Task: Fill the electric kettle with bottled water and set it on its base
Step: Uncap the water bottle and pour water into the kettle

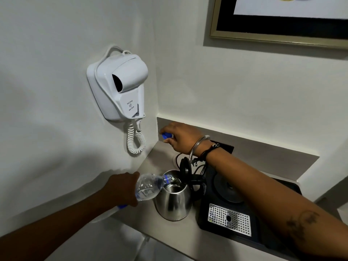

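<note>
A steel electric kettle [174, 202] stands on the counter with its black lid [185, 166] flipped up. My left hand [120, 187] grips a clear plastic water bottle [148, 188], tipped almost level, its neck resting in the kettle's mouth. Water lies inside the bottle. My right hand [178, 137] is at the back corner of the counter, fingers closed on the blue bottle cap [166, 136]. The round kettle base [228, 187] sits on a black tray [209, 221] just right of the kettle, with nothing on it.
A white wall-mounted hair dryer [120, 85] with a coiled cord [135, 140] hangs left of the counter [169, 236]. A perforated metal drip plate [229, 219] lies on the tray. Black cables [199, 167] run behind the kettle. A framed picture [273, 29] hangs above.
</note>
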